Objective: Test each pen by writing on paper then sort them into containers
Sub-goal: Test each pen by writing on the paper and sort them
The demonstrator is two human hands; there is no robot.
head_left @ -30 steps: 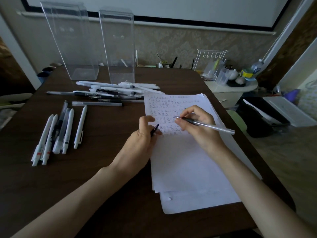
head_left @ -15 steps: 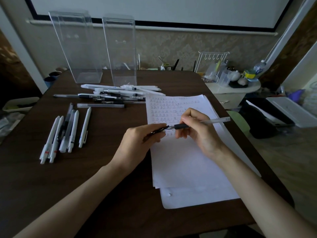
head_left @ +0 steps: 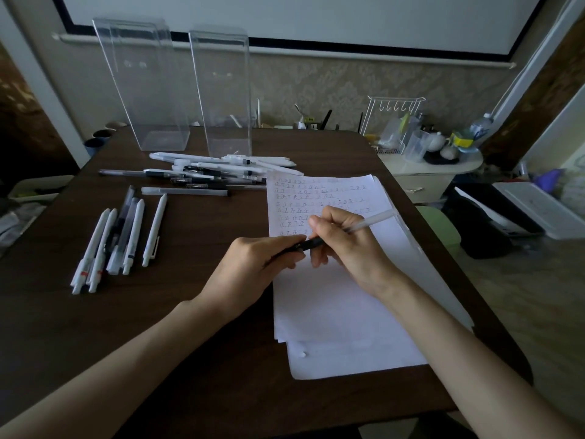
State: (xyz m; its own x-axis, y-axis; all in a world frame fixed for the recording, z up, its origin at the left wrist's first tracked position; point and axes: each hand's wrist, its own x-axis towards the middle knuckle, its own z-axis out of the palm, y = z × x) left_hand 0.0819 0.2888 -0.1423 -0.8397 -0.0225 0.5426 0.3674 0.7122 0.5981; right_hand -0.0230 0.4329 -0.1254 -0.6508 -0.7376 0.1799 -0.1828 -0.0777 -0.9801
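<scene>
My right hand grips a translucent pen over the written sheet of paper. My left hand pinches the pen's black cap, which sits over the pen's front end between both hands. A row of white and dark pens lies at the left. A loose pile of pens lies behind the paper. Two tall clear containers, one at the left and one beside it, stand at the table's far side.
The dark wooden table ends close at the right of the paper. A white side cabinet with a wire rack, cups and bottles stands beyond the right edge. Trays and a black bag lie on the floor at the right.
The pen has left its writing position and turned level. My hands came together and the black cap in my left hand now sits on the pen's front end.
</scene>
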